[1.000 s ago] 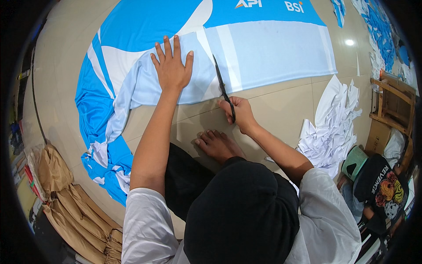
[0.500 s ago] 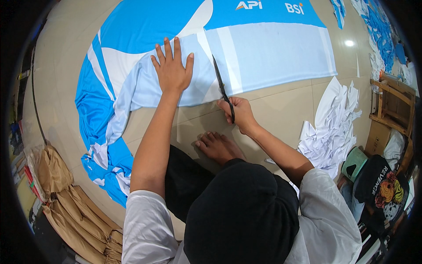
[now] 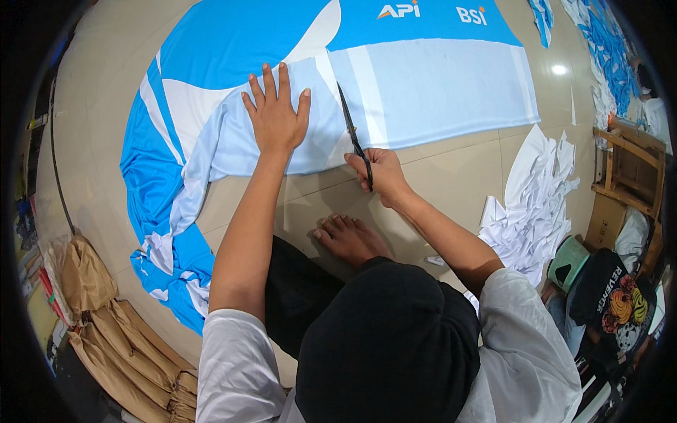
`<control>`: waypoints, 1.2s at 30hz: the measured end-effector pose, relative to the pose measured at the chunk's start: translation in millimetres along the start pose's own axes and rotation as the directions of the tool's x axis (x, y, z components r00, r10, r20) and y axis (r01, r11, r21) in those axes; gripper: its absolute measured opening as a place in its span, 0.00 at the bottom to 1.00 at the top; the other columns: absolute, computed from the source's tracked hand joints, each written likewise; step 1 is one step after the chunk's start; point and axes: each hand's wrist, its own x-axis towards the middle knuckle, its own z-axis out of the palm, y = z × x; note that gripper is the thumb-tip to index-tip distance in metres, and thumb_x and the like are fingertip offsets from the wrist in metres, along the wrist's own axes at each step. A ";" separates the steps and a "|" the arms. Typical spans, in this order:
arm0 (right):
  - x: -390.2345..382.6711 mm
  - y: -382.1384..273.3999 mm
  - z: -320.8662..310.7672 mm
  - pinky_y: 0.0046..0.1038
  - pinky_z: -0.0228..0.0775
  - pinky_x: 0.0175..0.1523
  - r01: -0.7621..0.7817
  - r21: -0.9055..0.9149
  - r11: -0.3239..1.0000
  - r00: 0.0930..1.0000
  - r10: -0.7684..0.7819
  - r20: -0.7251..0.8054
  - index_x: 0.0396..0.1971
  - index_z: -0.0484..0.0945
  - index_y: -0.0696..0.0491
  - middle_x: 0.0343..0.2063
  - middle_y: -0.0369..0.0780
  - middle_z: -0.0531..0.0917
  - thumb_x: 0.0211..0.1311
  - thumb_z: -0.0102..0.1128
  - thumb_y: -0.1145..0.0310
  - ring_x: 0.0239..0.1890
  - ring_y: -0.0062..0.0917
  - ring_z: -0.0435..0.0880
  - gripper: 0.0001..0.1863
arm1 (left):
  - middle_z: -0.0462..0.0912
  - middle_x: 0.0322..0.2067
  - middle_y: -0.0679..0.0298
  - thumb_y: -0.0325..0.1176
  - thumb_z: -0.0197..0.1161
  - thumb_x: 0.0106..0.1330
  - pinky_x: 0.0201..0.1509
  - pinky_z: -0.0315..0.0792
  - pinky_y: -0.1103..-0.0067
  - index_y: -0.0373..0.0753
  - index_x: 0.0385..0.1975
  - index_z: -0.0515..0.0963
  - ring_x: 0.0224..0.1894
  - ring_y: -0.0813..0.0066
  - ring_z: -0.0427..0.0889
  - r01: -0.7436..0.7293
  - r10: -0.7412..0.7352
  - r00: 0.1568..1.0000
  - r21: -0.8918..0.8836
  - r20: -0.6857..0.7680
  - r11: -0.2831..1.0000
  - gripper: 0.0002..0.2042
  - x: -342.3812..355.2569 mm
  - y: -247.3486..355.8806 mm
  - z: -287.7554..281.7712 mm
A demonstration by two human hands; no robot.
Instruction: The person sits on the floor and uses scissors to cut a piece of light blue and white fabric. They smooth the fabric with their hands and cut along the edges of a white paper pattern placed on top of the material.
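A large sheet of blue, light blue and white fabric lies spread over the floor. My left hand rests flat on it, fingers spread, across the light blue part. To its right, my right hand is closed around the handles of black scissors. Their blades point away from me over the light blue panel, along a white stripe, and look nearly closed. How much cloth lies between the blades I cannot tell. At the left the fabric bunches into folds.
White fabric scraps are heaped on the tiled floor at the right. Blue and white offcuts lie far right, near a wooden frame. A brown wrapped bundle lines the left side. My bare foot is near the fabric's edge.
My right hand and the scissors have shifted slightly away from me and to the left along the cloth. My left hand stays nearly in place.
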 end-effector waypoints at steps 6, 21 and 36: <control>2.5 -2.3 0.1 0.24 0.58 0.19 0.019 -0.016 1.000 1.000 -0.018 0.008 0.22 0.75 0.51 0.14 0.32 0.75 0.65 0.79 0.57 0.12 0.18 0.69 0.22 | 0.53 0.85 0.46 0.61 0.47 0.83 0.85 0.37 0.39 0.46 0.86 0.57 0.86 0.34 0.44 -0.009 0.008 1.000 -0.013 -0.015 1.000 0.38 -0.3 0.9 0.9; 14.4 -26.8 5.8 0.25 0.59 0.19 -0.017 0.030 0.999 1.000 0.016 0.011 0.22 0.75 0.51 0.14 0.33 0.75 0.65 0.79 0.60 0.13 0.18 0.70 0.20 | 0.54 0.85 0.47 0.61 0.48 0.83 0.85 0.38 0.39 0.47 0.86 0.57 0.86 0.34 0.45 -0.010 0.009 1.000 -0.017 -0.027 1.000 0.38 0.0 0.4 0.9; 29.2 -39.5 10.5 0.22 0.61 0.20 -0.015 -0.012 1.000 1.000 0.016 0.007 0.24 0.76 0.49 0.17 0.31 0.77 0.66 0.80 0.57 0.14 0.16 0.72 0.20 | 0.54 0.85 0.47 0.62 0.47 0.83 0.85 0.38 0.39 0.47 0.86 0.58 0.87 0.34 0.44 -0.010 0.009 1.000 -0.020 -0.027 1.000 0.38 0.3 -0.5 2.2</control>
